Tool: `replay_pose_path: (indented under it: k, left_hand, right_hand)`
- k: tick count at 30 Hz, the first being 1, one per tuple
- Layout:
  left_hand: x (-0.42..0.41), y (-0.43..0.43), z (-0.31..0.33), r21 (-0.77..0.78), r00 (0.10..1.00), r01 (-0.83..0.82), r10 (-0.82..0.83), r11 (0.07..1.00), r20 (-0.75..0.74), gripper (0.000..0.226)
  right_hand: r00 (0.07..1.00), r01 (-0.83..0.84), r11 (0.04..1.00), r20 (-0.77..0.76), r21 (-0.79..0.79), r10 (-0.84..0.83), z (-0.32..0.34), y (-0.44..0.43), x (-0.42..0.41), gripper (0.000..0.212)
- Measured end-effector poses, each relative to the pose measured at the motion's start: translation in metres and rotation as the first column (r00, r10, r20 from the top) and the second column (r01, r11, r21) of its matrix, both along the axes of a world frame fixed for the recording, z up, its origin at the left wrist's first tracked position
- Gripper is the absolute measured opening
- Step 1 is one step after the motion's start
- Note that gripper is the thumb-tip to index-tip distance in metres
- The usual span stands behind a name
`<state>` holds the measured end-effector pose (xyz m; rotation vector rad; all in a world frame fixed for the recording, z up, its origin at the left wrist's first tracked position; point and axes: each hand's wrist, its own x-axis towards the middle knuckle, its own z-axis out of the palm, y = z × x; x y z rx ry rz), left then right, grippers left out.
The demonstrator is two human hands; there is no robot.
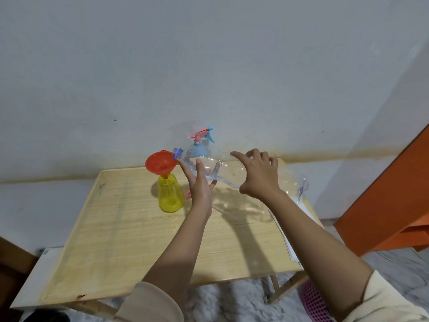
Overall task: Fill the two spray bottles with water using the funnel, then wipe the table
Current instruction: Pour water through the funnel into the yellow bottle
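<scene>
Our sleeves [151, 303] frame the desk [116, 228]. Our right hand [257, 175] grips the clear bottle [232, 169] from above, fingers curled. Our left hand [199, 182] cradles its neck end with near-straight fingers. Its mouth sits at the funnel [159, 163] rim, atop the yellow spray bottle [169, 196]. We should tilt slowly and centre the mouth.

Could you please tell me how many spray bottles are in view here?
2. The yellow spray bottle stands near the table's far edge with the orange funnel in its neck; the blue spray bottle stands behind it by the wall, partly hidden by the clear bottle.
</scene>
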<state>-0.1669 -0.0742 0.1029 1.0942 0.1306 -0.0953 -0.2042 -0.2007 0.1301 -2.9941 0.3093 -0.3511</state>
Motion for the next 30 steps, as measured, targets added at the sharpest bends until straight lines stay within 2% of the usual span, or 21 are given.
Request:
replay_pose_path:
  k: [5,9,13,16,23,30]
  left_hand:
    - [0.005,-0.001,-0.002,0.202,0.983,-0.035,-0.002,0.979,0.182,0.067]
    - [0.006,-0.01,0.002,0.308,0.948,0.001,-0.1,0.951,0.303,0.061]
    - [0.008,-0.026,0.015,0.402,0.883,0.051,-0.229,0.914,0.409,0.064]
    - [0.014,-0.042,0.022,0.491,0.836,0.121,-0.355,0.863,0.418,0.068]
    - [0.022,-0.082,0.033,0.596,0.742,0.21,-0.523,0.775,0.419,0.077]
    - [0.035,-0.106,0.02,0.626,0.719,0.226,-0.561,0.746,0.41,0.08]
  right_hand:
    - [0.998,0.042,0.958,0.025,0.284,-0.051,-0.026,0.0,-0.005,0.093]
    - [0.992,0.038,0.855,0.083,0.518,-0.094,-0.039,-0.007,-0.01,0.097]
    - [0.979,-0.032,0.747,0.171,0.665,-0.11,-0.049,-0.024,-0.013,0.107]
    - [0.969,-0.069,0.685,0.212,0.726,-0.127,-0.052,-0.039,-0.011,0.111]
    - [0.947,-0.063,0.637,0.248,0.768,-0.205,-0.065,-0.062,0.008,0.108]
    - [0.94,-0.059,0.59,0.245,0.805,-0.24,-0.077,-0.08,0.03,0.101]
